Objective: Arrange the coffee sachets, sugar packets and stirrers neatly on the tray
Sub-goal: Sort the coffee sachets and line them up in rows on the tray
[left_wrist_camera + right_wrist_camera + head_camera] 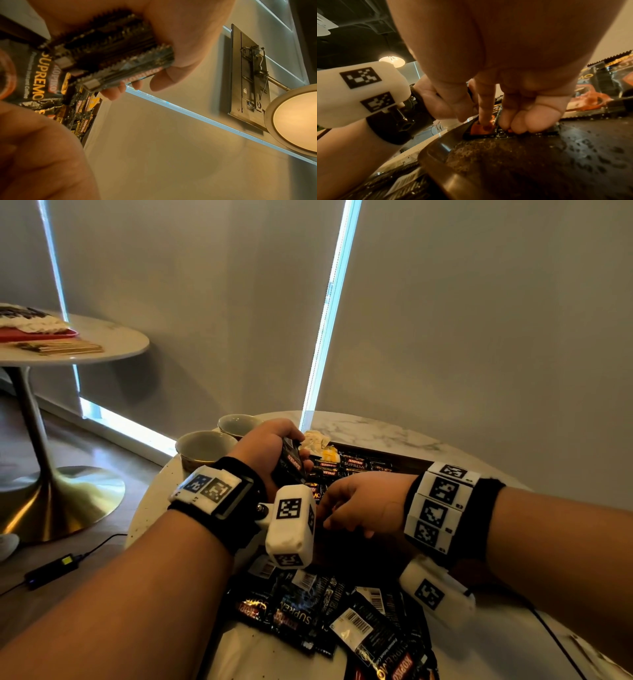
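Here our left hand point(274, 446) grips a bunch of coffee sachets point(109, 56); our right hand point(363, 505), fingers curled, presses one sachet point(481, 128) on the tray point(436, 151). Two cups point(202, 448) stand nearby.

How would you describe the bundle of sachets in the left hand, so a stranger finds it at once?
Start at the round marble table, then the dark tray on it. Above the tray's left end, the left hand grips a stack of black sachets, the only ones lifted and on edge.

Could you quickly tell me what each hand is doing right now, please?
Left hand: grips a stack of black foil coffee sachets.
Right hand: fingertips press a black sachet onto the dark tray.
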`<action>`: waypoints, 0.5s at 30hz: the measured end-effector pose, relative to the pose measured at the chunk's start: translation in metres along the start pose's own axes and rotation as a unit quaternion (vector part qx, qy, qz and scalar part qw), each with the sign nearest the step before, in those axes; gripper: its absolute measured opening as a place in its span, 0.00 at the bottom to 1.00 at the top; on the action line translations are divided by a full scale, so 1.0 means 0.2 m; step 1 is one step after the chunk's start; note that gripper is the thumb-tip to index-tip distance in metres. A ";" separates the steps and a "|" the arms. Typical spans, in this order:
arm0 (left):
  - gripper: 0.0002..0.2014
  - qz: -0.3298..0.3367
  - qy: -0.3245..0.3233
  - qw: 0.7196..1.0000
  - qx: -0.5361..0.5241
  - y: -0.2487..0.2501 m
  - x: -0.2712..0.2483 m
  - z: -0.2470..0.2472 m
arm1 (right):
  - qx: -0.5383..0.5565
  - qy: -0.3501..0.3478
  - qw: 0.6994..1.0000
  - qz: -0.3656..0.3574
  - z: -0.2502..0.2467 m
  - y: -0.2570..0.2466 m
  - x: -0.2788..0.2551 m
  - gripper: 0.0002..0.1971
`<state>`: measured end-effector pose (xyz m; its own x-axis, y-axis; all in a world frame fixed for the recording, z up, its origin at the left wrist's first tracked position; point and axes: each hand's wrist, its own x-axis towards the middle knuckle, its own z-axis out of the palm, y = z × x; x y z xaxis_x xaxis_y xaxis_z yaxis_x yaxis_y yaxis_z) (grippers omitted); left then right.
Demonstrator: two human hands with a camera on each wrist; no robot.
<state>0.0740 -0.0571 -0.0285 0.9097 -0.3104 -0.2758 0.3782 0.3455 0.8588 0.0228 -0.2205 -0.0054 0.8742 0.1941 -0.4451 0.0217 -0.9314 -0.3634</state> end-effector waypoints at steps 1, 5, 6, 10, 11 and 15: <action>0.13 0.001 0.002 1.000 -0.003 0.00 0.00 0.00 | 0.003 0.000 1.000 -0.001 0.00 0.00 0.00 0.12; 0.12 0.008 0.002 1.000 -0.009 0.00 -0.01 0.00 | 0.015 0.013 1.000 0.002 -0.01 0.02 0.00 0.10; 0.12 0.007 -0.002 1.000 -0.016 0.01 -0.01 0.00 | 0.019 0.020 1.000 0.003 -0.01 0.02 0.00 0.10; 0.11 0.007 -0.030 0.999 -0.045 0.01 -0.01 0.00 | 0.034 0.030 0.999 0.002 -0.03 0.04 -0.01 0.11; 0.12 0.009 -0.035 0.998 -0.051 0.01 -0.01 0.00 | 0.034 0.035 0.999 0.000 -0.03 0.03 -0.02 0.10; 0.16 0.021 -0.038 0.995 -0.087 -0.01 -0.02 0.01 | 0.042 0.117 0.992 -0.023 -0.07 0.04 -0.04 0.07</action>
<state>0.0701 -0.0577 -0.0280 0.9123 -0.3562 -0.2021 0.3702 0.5059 0.7791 0.0216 -0.2335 0.0066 0.9621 0.1501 -0.2278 0.0325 -0.8922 -0.4506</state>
